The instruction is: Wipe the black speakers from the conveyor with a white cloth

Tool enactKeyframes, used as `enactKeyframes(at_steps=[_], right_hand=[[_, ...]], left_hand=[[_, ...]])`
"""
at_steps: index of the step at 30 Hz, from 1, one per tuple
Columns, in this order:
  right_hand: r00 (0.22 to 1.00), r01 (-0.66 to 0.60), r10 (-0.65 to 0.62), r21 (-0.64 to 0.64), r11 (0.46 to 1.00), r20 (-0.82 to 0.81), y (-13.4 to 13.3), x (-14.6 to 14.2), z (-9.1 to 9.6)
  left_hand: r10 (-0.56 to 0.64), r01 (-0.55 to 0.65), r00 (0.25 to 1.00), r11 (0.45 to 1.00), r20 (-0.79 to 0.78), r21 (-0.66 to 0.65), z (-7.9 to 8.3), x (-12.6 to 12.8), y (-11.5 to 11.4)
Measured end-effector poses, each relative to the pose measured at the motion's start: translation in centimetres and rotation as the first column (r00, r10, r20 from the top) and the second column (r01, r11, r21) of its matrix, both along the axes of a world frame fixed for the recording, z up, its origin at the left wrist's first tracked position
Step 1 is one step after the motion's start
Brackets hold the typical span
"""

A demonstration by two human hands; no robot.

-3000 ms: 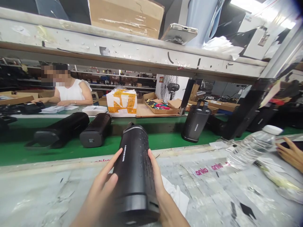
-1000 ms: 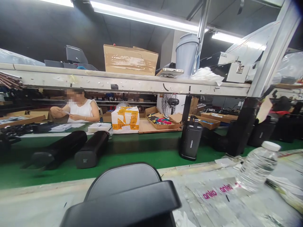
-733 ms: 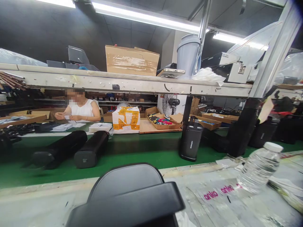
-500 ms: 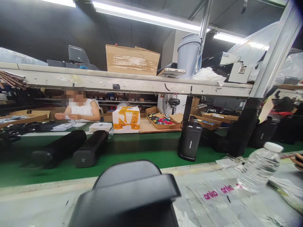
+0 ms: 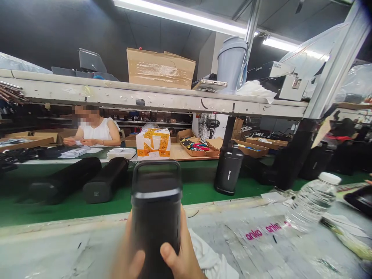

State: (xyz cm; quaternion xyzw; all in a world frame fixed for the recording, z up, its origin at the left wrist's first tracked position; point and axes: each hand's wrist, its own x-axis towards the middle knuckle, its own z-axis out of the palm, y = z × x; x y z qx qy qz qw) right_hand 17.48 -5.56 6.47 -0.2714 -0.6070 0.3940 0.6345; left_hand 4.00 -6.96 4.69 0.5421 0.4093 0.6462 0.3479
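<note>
The blurred left hand (image 5: 125, 252) and sharper right hand (image 5: 186, 255) close in from opposite sides of one shared grip, thumbs (image 5: 168, 252) angled inward on its near side, fingers (image 5: 183, 221) along its flanks.

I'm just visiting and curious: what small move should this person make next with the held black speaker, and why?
Perhaps turn the held speaker slightly: the left hand and right hand have it between them, and its near side shows no readable lettering, while the standing speaker on the green belt shows white lettering.
</note>
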Motion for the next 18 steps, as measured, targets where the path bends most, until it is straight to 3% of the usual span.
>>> enactKeyframes(at_steps=[3, 6, 8, 10, 14, 18], right_hand=[[0.999, -0.003, 0.005, -0.065, 0.998, 0.040, 0.2, 0.2, 0.3], [1.000, 0.022, -0.020, -0.131, 0.991, 0.014, 0.3, 0.1, 0.0], [0.998, 0.047, -0.053, -0.173, 0.984, -0.030, 0.3, 0.0, -0.2], [0.999, 0.003, -0.009, -0.172, 0.985, -0.034, 0.4, 0.1, -0.3], [0.987, -0.080, 0.102, -0.177, 0.981, 0.122, 0.5, 0.5, -0.7], [0.990, -0.093, 0.111, -0.193, 0.977, 0.084, 0.9, 0.6, -1.5]], left_hand=[[-0.014, 0.017, 0.999, 0.997, 0.051, -0.070, 2.1, 0.9, 0.8], [0.024, -0.025, 1.000, 0.994, -0.006, -0.103, 3.1, 0.9, 1.1], [0.038, -0.045, 0.998, 0.990, -0.054, -0.131, 3.3, 0.5, 1.4], [0.060, -0.077, 0.992, 0.985, -0.112, -0.152, 3.3, -0.2, 1.8], [0.096, -0.129, 0.979, 0.974, -0.180, -0.186, 3.6, -1.0, 2.2], [0.001, -0.039, 0.981, 0.980, -0.194, -0.196, 3.5, -0.4, 1.9]])
